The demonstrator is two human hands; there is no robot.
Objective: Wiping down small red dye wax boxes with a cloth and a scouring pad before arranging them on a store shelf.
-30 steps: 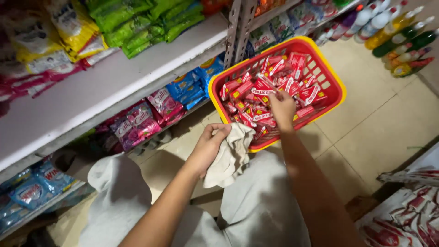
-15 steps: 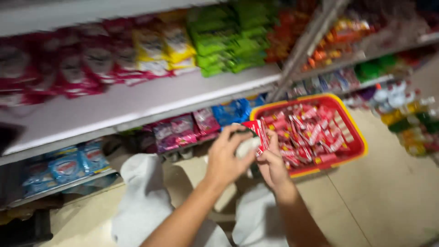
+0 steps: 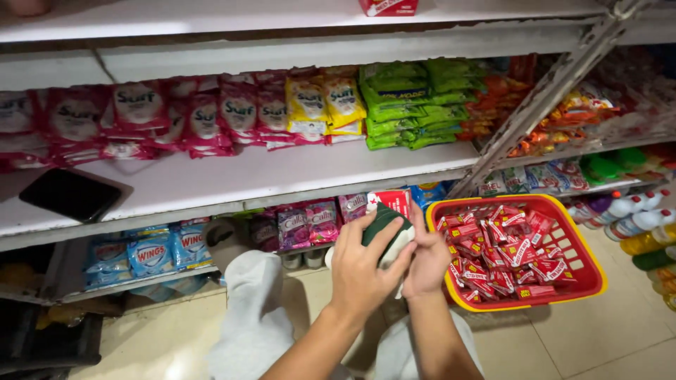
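— Cloth (image 3: pixel 389 229), green and white, sits at the lower middle of the frame; who has it?

— Both hands. The left hand (image 3: pixel 360 271) wraps its fingers over the cloth, and the right hand (image 3: pixel 427 260) presses against it from the other side, so the two hands are together, clamped on it.

— Anything under the cloth?

— A small red packet (image 3: pixel 391 200) shows just above it; whether the fingers grip it I cannot tell.

— And around them?

— A red basket (image 3: pixel 590 262) with a yellow rim, full of red packets, lies on the tiled floor just right of the hands. A dark phone (image 3: pixel 70 193) rests on the white shelf (image 3: pixel 282 172) at the left, below rows of pink, yellow and green sachets.
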